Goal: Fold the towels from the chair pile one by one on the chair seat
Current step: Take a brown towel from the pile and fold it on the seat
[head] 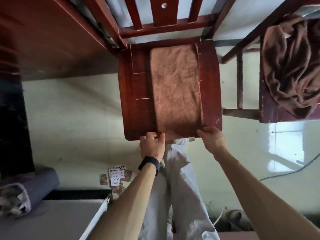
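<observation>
A light brown towel (175, 89) lies flat as a long strip on the red wooden chair seat (136, 101), running from the backrest to the front edge. My left hand (152, 144) pinches the towel's near left corner at the seat's front edge. At the near right corner, my right hand (212, 138) grips the towel as well. A crumpled pile of darker brown towels (290, 66) sits on a second chair at the right.
The second chair's frame (239, 80) stands close to the right of the seat. A dark wooden cabinet (52, 40) is at the upper left. Playing cards (116, 175) lie on the tiled floor beside my legs. A cable (294, 170) runs along the floor at right.
</observation>
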`<state>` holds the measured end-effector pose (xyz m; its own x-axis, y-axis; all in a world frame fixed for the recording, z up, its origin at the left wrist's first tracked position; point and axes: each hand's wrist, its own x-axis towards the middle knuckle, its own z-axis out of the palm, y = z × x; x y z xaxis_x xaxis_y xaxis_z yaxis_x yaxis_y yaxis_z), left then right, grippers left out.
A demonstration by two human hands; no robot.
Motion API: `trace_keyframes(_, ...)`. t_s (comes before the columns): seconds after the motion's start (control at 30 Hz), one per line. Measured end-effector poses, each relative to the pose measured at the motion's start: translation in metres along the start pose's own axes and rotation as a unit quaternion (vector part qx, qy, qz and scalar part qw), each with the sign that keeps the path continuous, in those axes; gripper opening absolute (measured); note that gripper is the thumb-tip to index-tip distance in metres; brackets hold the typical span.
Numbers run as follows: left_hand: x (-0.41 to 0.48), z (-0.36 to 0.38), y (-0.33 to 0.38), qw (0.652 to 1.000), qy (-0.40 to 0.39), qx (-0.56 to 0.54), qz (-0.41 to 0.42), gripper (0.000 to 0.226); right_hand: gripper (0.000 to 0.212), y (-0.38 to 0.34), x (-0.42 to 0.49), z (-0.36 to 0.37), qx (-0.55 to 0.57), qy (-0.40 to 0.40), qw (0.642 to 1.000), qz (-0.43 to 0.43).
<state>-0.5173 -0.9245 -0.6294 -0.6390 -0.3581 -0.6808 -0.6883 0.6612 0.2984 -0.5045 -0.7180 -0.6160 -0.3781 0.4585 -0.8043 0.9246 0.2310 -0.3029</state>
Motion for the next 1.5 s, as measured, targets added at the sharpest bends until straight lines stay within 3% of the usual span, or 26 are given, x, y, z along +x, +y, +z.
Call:
trace_keyframes(0.17,0.000,-0.008,-0.008,0.993,-0.037,-0.111,-0.012,0.017,0.017,0.013,-0.003,-0.003,0.060,-0.012,0.998,-0.015)
trace_keyframes(0.3,-0.001,-0.019,-0.017,0.963,-0.122,-0.234,-0.054,0.017,0.018,0.012,-0.018,-0.001,0.103,-0.011,0.995,-0.015)
trace_keyframes(0.57,-0.044,-0.057,-0.029,0.941,-0.136,-0.300,-0.073,0.024,0.008,0.035,-0.084,-0.004,0.180,-0.022,0.982,-0.048)
trace_keyframes(0.73,-0.073,-0.079,-0.033,0.893,-0.166,-0.389,-0.154,0.018,0.026,0.052,-0.112,0.001,0.168,-0.025,0.983,-0.074)
trace_keyframes(0.87,-0.075,-0.094,-0.036,0.915,-0.198,-0.326,-0.131,0.017,0.034,0.056,-0.119,0.007,0.194,-0.026,0.979,-0.063)
trace_keyframes(1.0,-0.066,-0.114,-0.030,0.943,-0.250,-0.218,0.007,0.038,0.044,0.050,-0.120,0.003,0.095,-0.048,0.988,-0.109)
trace_keyframes(1.1,-0.050,-0.124,-0.019,0.968,-0.197,-0.052,0.146,0.035,0.029,0.039,-0.109,-0.008,0.001,-0.018,0.985,-0.174)
trace_keyframes(1.27,-0.004,-0.127,0.024,0.957,-0.109,0.070,0.260,0.019,0.013,0.001,-0.072,-0.036,-0.042,-0.002,0.971,-0.235)
trace_keyframes(1.33,0.015,-0.127,0.048,0.955,-0.116,0.054,0.268,0.016,0.016,-0.018,-0.052,-0.044,-0.046,0.005,0.971,-0.234)
trace_keyframes(1.5,0.066,-0.110,0.102,0.967,-0.170,-0.086,0.170,0.027,0.022,-0.081,-0.003,-0.050,-0.007,0.009,0.981,-0.195)
